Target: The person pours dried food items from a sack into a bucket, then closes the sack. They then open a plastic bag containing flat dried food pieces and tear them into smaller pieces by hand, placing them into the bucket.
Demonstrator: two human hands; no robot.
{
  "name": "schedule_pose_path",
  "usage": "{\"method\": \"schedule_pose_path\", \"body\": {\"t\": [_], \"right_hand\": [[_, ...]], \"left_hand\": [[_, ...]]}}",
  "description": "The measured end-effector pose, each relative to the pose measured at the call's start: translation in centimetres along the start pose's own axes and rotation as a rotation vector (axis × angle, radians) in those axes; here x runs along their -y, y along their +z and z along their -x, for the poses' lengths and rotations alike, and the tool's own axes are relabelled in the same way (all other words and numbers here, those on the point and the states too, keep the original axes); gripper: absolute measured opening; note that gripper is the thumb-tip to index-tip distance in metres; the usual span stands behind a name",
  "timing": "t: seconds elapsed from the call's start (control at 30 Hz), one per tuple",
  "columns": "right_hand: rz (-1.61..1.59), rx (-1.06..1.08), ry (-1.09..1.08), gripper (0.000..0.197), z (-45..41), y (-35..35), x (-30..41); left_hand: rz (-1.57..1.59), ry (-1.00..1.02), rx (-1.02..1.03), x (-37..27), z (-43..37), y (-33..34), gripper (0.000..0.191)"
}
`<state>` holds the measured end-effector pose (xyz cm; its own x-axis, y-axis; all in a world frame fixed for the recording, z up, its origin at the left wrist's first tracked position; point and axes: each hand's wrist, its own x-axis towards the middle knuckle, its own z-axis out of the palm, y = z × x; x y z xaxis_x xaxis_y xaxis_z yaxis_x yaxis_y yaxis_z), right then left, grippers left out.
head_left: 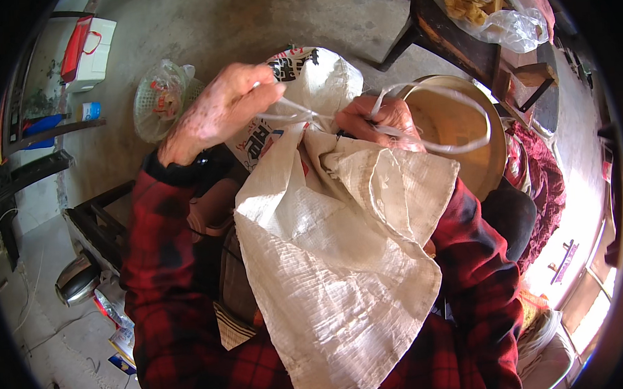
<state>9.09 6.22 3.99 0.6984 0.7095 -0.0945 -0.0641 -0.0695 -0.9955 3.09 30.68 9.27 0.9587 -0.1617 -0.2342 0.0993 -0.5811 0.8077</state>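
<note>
A white woven plastic sack (340,276) is gathered at its neck in front of me. Its loose mouth spreads towards my chest, and its printed body (333,75) lies beyond the neck. Pale plastic twine (301,108) passes around the gathered neck. My left hand (236,102) pinches one end of the twine up and to the left of the neck. On the right side of the neck, my right hand (376,121) is closed around the twine, with a loose loop of it (475,104) curving out to the right. The sack hides part of my right wrist.
A wide tan basin (451,133) stands right of the sack. A dark wooden bench (453,40) at upper right bears a clear plastic bag (516,28). A mesh basket (156,104) and a white box (93,55) are at left. An electric kettle (78,280) sits lower left.
</note>
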Motion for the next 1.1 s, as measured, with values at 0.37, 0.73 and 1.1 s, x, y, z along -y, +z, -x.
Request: {"method": "schedule_pose_path", "body": {"t": [0.37, 0.73, 1.1], "right_hand": [[-0.253, 0.221, 0.032, 0.013, -1.0, -0.6, 1.1], [-0.574, 0.170, 0.384, 0.027, -1.6, 0.6, 2.0], [-0.494, -0.017, 0.410, 0.019, -1.6, 1.2, 2.9]], "left_hand": [[0.333, 0.050, -0.365, 0.2, 1.9, 2.3, 0.032], [0.708, -0.151, -0.257, -1.2, 1.2, 3.9, 0.039], [0.273, 0.057, -0.306, -3.2, 0.1, 1.1, 0.033]]}}
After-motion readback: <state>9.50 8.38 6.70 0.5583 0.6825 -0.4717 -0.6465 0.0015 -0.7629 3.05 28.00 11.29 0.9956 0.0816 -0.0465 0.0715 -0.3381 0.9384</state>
